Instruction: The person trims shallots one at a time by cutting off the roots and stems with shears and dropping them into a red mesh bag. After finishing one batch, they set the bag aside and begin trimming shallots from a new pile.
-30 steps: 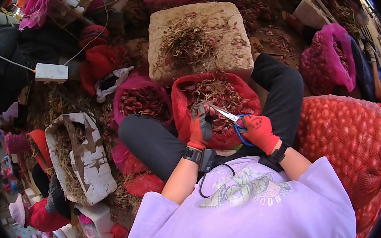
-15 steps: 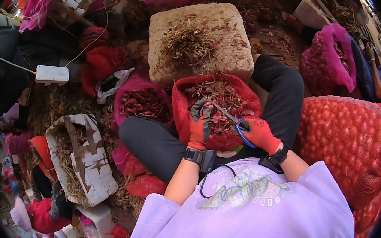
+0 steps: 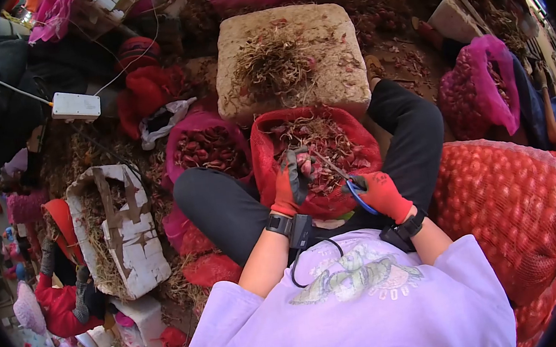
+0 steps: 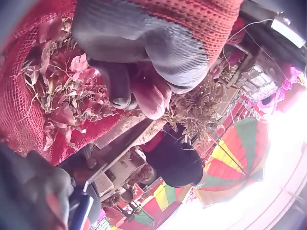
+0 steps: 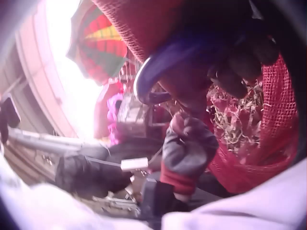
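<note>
Both hands raised over sack (image 3: 269,154): left hand (image 3: 290,179) pinches shallot (image 4: 149,96), right hand (image 3: 380,193) grips scissors (image 3: 342,175).

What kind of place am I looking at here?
Probably an open-air market or sorting yard for shallots or small onions: full red mesh sacks, a foam box strewn with cut roots, other workers seated among boxes, and striped umbrellas overhead.
</note>
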### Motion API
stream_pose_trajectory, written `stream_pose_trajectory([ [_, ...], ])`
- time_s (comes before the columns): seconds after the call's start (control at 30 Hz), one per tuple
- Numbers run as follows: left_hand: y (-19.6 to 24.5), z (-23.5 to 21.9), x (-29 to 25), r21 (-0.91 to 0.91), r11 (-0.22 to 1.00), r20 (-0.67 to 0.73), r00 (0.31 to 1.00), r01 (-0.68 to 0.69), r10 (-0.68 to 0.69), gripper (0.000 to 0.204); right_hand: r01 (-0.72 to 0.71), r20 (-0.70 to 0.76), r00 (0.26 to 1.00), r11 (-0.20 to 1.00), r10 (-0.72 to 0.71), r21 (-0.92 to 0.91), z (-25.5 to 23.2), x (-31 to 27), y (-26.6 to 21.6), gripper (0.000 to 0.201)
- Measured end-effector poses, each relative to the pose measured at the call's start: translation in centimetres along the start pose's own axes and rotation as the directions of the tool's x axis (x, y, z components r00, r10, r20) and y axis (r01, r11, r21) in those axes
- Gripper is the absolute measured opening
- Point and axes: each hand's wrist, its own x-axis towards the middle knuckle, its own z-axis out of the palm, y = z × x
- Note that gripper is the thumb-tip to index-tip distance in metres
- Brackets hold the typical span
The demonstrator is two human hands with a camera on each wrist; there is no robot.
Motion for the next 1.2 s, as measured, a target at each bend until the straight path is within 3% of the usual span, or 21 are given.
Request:
stream_pose_trajectory([
  [0.03, 0.1, 0.0, -0.1, 0.197, 0.979, -0.004, 0.999, -0.045, 0.047, 0.032, -0.097, 0.042, 0.995, 0.964, 0.09, 0.247, -0.5, 0.0, -0.4, 0.029],
  [0.1, 0.2, -0.1, -0.5, 0.394, 0.912, 0.032, 0.994, -0.113, 0.109, 0.027, -0.29, 0.189, 0.957, 0.693, 0.22, 0.66, -1.7, 0.3, -1.7, 0.025],
  [0.17, -0.2, -0.3, -0.7, 0.373, 0.922, 0.083, 0.993, -0.105, 0.08, 0.024, -0.301, 0.206, 0.95, 0.505, 0.236, 0.809, -1.2, 1.7, -1.9, 0.025],
  [0.2, -0.5, -0.4, -0.6, 0.348, 0.935, 0.1, 0.994, -0.071, 0.038, 0.023, -0.297, 0.211, 0.946, 0.4, 0.247, 0.867, -0.8, 2.6, -1.9, 0.025],
  [0.27, -1.3, -0.9, 0.1, 0.235, 0.965, 0.116, 0.982, 0.117, -0.148, 0.023, -0.229, 0.188, 0.972, 0.394, 0.139, 0.89, 0.5, 4.3, -1.5, 0.025],
  [0.3, -1.2, -0.6, -0.5, 0.372, 0.923, 0.081, 0.987, 0.1, -0.14, 0.031, -0.227, 0.211, 0.974, 0.392, 0.083, 0.892, 1.1, 5.0, -1.3, 0.025],
  [0.33, -0.2, 0.7, -0.9, 0.355, 0.928, 0.053, 0.988, 0.116, -0.144, 0.03, -0.225, 0.234, 0.972, 0.389, 0.026, 0.893, 1.5, 5.3, -1.3, 0.025],
  [0.4, 1.6, 2.7, -1.4, 0.32, 0.936, -0.01, 0.989, 0.143, -0.148, 0.029, -0.337, 0.339, 0.941, 0.161, 0.014, 0.928, 1.7, 5.2, -1.6, 0.022],
  [0.47, 0.1, 0.7, -1.1, 0.555, 0.813, 0.039, 0.982, -0.175, 0.185, 0.031, -0.359, 0.358, 0.933, -0.045, -0.033, 0.932, 2.6, 5.1, -1.4, 0.021],
  [0.53, -0.4, 0.0, -0.9, 0.559, 0.81, 0.021, 0.98, -0.176, 0.199, 0.033, -0.271, 0.272, 0.96, -0.026, 0.072, 0.962, 3.0, 5.0, -1.2, 0.022],
  [0.6, 0.4, 0.5, -0.8, 0.324, 0.936, -0.068, 0.991, 0.135, -0.119, 0.034, -0.173, 0.17, 0.969, 0.0, 0.177, 0.985, 3.3, 4.9, -0.9, 0.023],
  [0.63, 0.0, 0.1, -0.8, 0.283, 0.954, 0.061, 0.99, 0.101, -0.123, 0.036, -0.123, 0.104, 0.976, 0.092, 0.193, 0.988, 3.6, 5.1, -0.9, 0.023],
  [0.7, -1.2, -0.4, -1.1, 0.237, 0.963, 0.058, 0.988, 0.126, -0.144, 0.038, -0.024, -0.037, 0.976, 0.276, 0.213, 0.961, 4.0, 5.5, -0.9, 0.023],
  [0.8, -0.4, 0.4, -1.2, 0.201, 0.965, 0.042, 0.983, 0.168, -0.18, 0.04, -0.134, 0.102, 0.989, 0.351, 0.11, 0.927, 1.8, 4.9, -2.0, 0.026],
  [0.83, -0.1, 0.4, -1.1, 0.195, 0.964, 0.034, 0.981, 0.181, -0.191, 0.04, -0.155, 0.13, 0.986, 0.295, 0.101, 0.943, 1.9, 4.9, -1.8, 0.026],
  [0.9, -0.5, 0.1, -1.5, 0.471, 0.875, 0.025, 0.99, 0.114, -0.142, 0.041, -0.198, 0.186, 0.979, 0.181, 0.077, 0.963, 2.1, 5.1, -1.2, 0.026],
  [0.93, -0.5, 0.3, -1.6, 0.635, 0.773, 0.057, 0.997, 0.006, -0.055, 0.042, -0.209, 0.199, 0.977, 0.146, 0.08, 0.967, 2.2, 5.1, -1.0, 0.026],
  [0.97, -0.5, 0.4, -1.7, 0.772, 0.629, 0.089, 0.995, -0.09, 0.033, 0.042, -0.221, 0.213, 0.974, 0.108, 0.082, 0.969, 2.2, 5.1, -0.8, 0.026],
  [1.03, -0.4, 1.0, -1.6, 0.929, 0.127, 0.309, 0.917, -0.348, 0.252, 0.042, -0.247, 0.238, 0.967, 0.095, 0.09, 0.964, 3.0, 5.2, 0.1, 0.025],
  [1.13, 0.6, 1.8, -1.9, 0.919, 0.281, 0.239, 0.958, -0.276, 0.159, 0.041, -0.276, 0.264, 0.959, 0.12, 0.106, 0.954, 4.4, 5.1, 1.2, 0.024],
  [1.2, 0.9, 1.7, -1.7, 0.912, 0.231, 0.312, 0.939, -0.338, 0.143, 0.038, -0.281, 0.274, 0.955, 0.059, 0.111, 0.958, 4.2, 4.9, 0.6, 0.023],
])
